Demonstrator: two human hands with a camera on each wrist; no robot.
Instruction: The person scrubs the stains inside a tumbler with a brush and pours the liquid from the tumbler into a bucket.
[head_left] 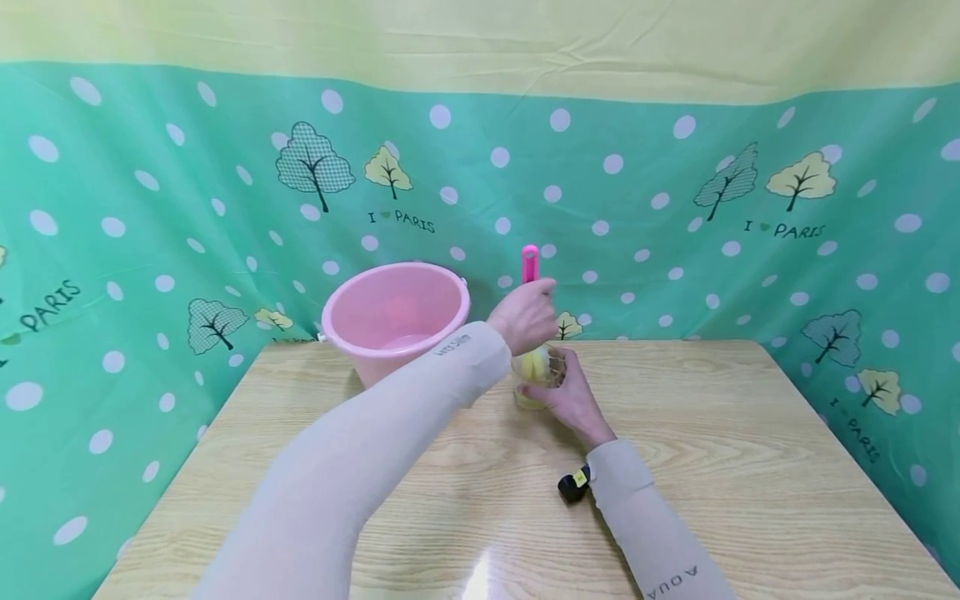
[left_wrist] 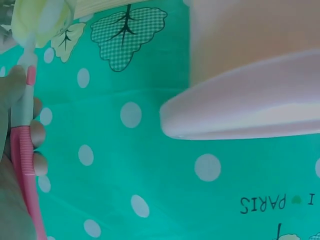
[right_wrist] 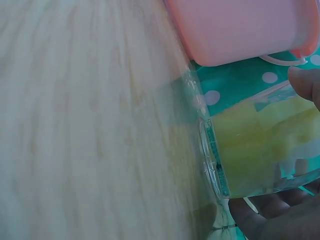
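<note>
The left hand [head_left: 522, 315] grasps the pink handle of a brush [head_left: 530, 263], which stands nearly upright with its top above the fist. The brush's yellow sponge [head_left: 534, 367] sits inside a clear glass [head_left: 530, 402], and the right hand [head_left: 570, 392] grips that glass round its side, thumb toward the front and fingers behind. The glass is just right of the middle of the table [head_left: 712, 417], near the back edge and well apart from the front and right edges. Its base seems to rest on the wood, though the right wrist view is too hazy to be sure of contact. A pink bucket [head_left: 378, 371] stands to the left, near the back left corner, its rim higher than the glass; a gap of wood lies between the two. The left forearm crosses in front of the bucket, so the room on that side is tight. To the right, the wood runs wide to the side edge. A dotted green curtain [head_left: 637, 208] rises just behind the back edge.
</note>
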